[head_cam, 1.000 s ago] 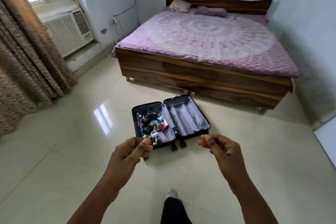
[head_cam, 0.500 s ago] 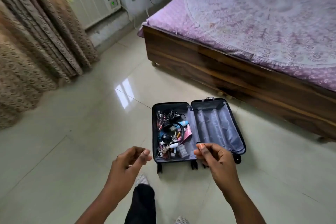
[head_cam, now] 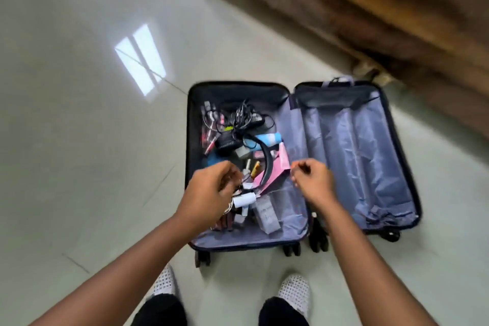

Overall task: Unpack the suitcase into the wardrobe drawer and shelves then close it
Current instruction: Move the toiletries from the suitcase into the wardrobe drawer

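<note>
Left hand and right hand extended, fingers curled.

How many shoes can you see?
2: the left shoe and the right shoe, both on the floor at the bottom, just in front of the open suitcase.

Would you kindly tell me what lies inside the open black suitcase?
The open black suitcase holds tangled black cables, a pink box and small bottles in its left half; the left hand covers some.
</note>
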